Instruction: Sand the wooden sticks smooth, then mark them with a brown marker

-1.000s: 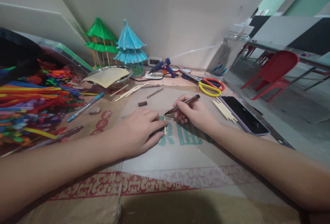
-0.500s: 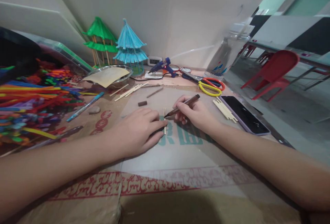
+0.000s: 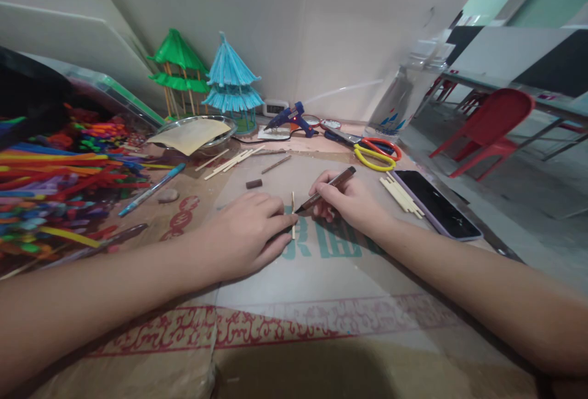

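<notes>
My left hand [image 3: 245,233] lies flat on the cardboard sheet [image 3: 294,276], its fingertips pressing down a thin pale wooden stick [image 3: 293,203] that points away from me. My right hand [image 3: 351,203] grips a brown marker pen [image 3: 328,187], and the pen's tip touches the stick about halfway along it. The lower part of the stick is partly hidden by my left fingers.
Coloured pipe cleaners [image 3: 50,178] pile at the left beside a blue pen [image 3: 154,189]. Green [image 3: 179,68] and blue [image 3: 231,83] pagoda models, a glass bowl [image 3: 195,132], a glue gun [image 3: 289,120], scissors [image 3: 374,152], loose sticks [image 3: 400,195], a phone [image 3: 434,205] and a water bottle [image 3: 404,95] ring the work area.
The pen tip has slid slightly nearer along the stick. My left hand has stayed in place on the stick.
</notes>
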`<action>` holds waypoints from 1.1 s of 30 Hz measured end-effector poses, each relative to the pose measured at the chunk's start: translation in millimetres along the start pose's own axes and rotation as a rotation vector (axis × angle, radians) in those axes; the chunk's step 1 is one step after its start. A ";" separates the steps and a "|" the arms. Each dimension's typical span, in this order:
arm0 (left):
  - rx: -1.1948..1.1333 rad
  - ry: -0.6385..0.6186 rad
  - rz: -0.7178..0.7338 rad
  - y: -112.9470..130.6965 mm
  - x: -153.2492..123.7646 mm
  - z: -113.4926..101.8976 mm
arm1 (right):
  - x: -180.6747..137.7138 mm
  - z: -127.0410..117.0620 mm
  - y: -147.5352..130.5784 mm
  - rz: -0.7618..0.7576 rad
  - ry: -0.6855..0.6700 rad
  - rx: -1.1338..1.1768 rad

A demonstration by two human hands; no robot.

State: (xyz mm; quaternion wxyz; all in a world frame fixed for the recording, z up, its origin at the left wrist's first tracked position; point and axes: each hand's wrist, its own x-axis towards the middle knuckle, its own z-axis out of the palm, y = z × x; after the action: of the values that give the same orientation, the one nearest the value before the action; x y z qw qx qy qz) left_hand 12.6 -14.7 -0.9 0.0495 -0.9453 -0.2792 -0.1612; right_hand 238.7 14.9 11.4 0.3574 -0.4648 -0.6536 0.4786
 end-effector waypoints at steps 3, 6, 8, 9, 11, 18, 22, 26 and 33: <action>0.017 -0.001 0.012 1.1 -0.3 -0.4 | 0.0 0.1 -0.4 -0.001 -0.012 -0.003; 0.050 0.007 0.049 2.4 -0.8 0.0 | -0.1 -0.1 -0.7 -0.008 -0.008 -0.006; 0.056 0.018 0.063 2.4 -1.4 0.8 | -0.4 -0.3 -0.5 -0.009 0.001 -0.001; 0.050 0.024 0.064 2.2 -1.7 1.2 | -0.6 -0.3 -0.3 -0.013 0.005 0.003; 0.034 0.028 0.061 1.3 -2.3 1.8 | -0.8 -0.3 0.0 -0.024 0.011 0.019; 0.021 0.037 0.058 -0.4 -2.9 2.5 | 0.0 1.0 -0.3 -0.007 0.016 0.052; 0.020 0.040 0.059 -0.2 -2.5 3.2 | 0.2 0.0 -0.4 -0.014 -0.006 0.022; 0.014 0.040 0.061 -0.5 -2.6 3.9 | 0.0 -1.4 0.5 -0.013 -0.064 0.002; 0.005 0.048 0.062 -0.7 -2.5 3.5 | 0.0 0.3 -0.1 -0.030 -0.005 0.033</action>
State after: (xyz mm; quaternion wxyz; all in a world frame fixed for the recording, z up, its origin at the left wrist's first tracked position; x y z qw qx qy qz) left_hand 11.2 -14.8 -5.0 0.0637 -0.9493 -0.2488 -0.1815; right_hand 238.4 14.8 11.4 0.3704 -0.4478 -0.6534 0.4851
